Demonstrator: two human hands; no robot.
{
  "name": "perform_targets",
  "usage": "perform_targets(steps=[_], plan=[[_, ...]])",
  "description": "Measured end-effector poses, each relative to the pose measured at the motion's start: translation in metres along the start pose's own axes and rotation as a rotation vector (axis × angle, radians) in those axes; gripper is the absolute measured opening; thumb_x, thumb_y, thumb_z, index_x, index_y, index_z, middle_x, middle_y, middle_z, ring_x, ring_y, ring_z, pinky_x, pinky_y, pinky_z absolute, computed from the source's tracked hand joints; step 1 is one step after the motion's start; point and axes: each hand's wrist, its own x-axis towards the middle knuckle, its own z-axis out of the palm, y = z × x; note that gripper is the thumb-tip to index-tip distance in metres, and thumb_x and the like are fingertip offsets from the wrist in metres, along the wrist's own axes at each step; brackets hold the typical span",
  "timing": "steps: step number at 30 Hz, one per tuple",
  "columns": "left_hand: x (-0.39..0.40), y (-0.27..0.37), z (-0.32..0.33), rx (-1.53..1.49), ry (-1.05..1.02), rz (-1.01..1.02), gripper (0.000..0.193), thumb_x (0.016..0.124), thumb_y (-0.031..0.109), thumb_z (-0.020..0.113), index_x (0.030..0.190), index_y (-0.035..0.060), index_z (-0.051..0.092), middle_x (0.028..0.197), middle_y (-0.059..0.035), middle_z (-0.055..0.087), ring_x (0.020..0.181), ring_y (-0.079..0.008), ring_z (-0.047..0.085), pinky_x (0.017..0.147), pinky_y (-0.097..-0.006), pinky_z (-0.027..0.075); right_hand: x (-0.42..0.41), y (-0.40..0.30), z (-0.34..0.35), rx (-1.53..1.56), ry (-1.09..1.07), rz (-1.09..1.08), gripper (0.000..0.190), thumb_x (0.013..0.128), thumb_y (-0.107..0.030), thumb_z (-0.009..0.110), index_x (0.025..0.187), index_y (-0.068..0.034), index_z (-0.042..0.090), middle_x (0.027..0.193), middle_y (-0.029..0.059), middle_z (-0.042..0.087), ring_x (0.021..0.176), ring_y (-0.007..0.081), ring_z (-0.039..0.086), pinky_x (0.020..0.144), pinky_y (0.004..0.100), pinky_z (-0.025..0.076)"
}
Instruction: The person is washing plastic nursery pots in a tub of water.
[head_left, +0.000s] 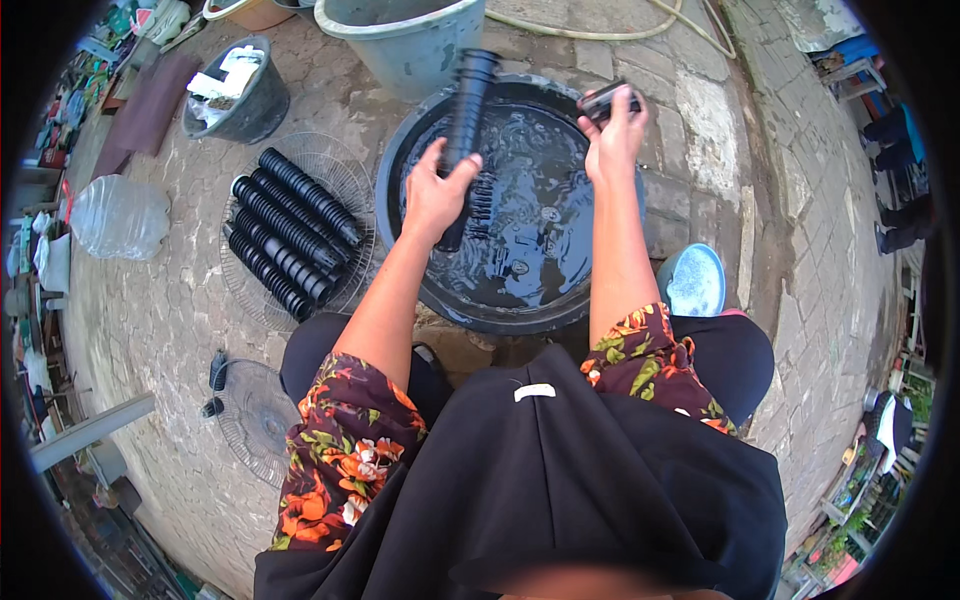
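Observation:
My left hand (439, 187) grips a long stack of nested black plastic pots (466, 112), blurred by motion, tilted over a round black tub (390, 176). Rippling water (532, 217) fills the tub and carries a few bubbles. My right hand (619, 139) is closed around a small black object (606, 102) above the tub's right rim; blur hides whether it is a pot or a brush. Left of the tub, several more pot stacks (289, 225) lie side by side on a round wire fan grille (259, 307).
By my right knee stands a light-blue bucket (694, 281) with white suds. A large grey bucket (405, 45), a dark pail (240, 112) holding white scraps and a hose (585, 34) sit beyond. Leftward are a clear plastic bottle (120, 217) and a second grille (259, 412).

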Motion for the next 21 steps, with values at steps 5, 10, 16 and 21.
perform_targets(steps=[5,10,16,21], plan=[[0.010,0.018,-0.018,-0.532,0.279,-0.085,0.027,0.082,0.026,0.059,0.092,0.0045,0.047,0.068,-0.0053,0.053,0.053,-0.0150,0.054,0.048,-0.0276,0.045,-0.057,0.018,0.000,-0.649,-0.987,0.294,0.036,0.076,-0.028,0.067,0.100,-0.005,0.052,0.078,0.0050,0.058,0.069,0.0118,0.053,0.061,0.0274,0.043],[0.016,0.025,-0.016,-0.624,0.472,0.015,0.040,0.082,0.027,0.059,0.106,0.0001,0.043,0.084,-0.0078,0.052,0.062,-0.0147,0.053,0.053,-0.0284,0.048,-0.078,0.050,0.012,-0.853,-1.262,0.237,0.042,0.069,-0.032,0.073,0.086,0.002,0.057,0.074,0.0050,0.057,0.070,0.0118,0.049,0.065,0.0294,0.042],[0.011,0.017,-0.010,-0.452,0.408,0.157,0.031,0.084,0.029,0.058,0.098,0.0051,0.043,0.074,-0.0039,0.050,0.057,-0.0143,0.055,0.052,-0.0271,0.047,-0.093,0.040,0.033,-0.661,-1.176,0.435,0.032,0.077,-0.025,0.069,0.095,-0.001,0.059,0.086,0.0007,0.060,0.074,0.0069,0.052,0.062,0.0239,0.043],[0.004,0.027,-0.008,-0.674,0.292,-0.030,0.031,0.084,0.030,0.058,0.098,0.0059,0.044,0.072,-0.0038,0.052,0.056,-0.0140,0.055,0.053,-0.0268,0.047,-0.069,0.039,0.005,-0.845,-0.925,0.584,0.038,0.082,-0.034,0.062,0.105,-0.005,0.060,0.094,0.0031,0.062,0.081,0.0124,0.057,0.071,0.0313,0.047]])
